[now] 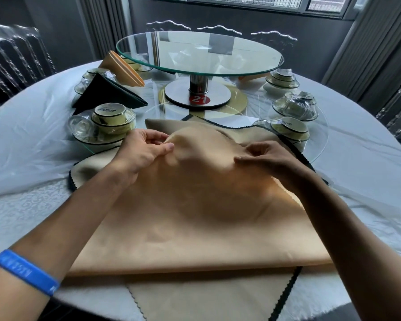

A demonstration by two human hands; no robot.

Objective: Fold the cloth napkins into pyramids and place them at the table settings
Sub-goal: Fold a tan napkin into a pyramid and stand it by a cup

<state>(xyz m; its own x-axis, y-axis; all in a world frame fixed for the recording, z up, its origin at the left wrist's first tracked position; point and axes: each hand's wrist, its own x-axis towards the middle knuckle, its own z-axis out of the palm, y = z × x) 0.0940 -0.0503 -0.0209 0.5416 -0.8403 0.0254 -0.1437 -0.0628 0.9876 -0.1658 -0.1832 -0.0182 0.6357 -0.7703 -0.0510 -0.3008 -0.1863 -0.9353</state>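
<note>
Your left hand (141,151) and right hand (266,158) each pinch the peach napkin (195,216), grip closed, lifting its far edge to fold.

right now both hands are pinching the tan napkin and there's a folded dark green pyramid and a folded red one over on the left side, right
Not quite. The head view shows both hands, left and right, pinching the tan napkin, and a dark green pyramid on the left, but the second folded pyramid behind it is tan-orange, not red.
</note>
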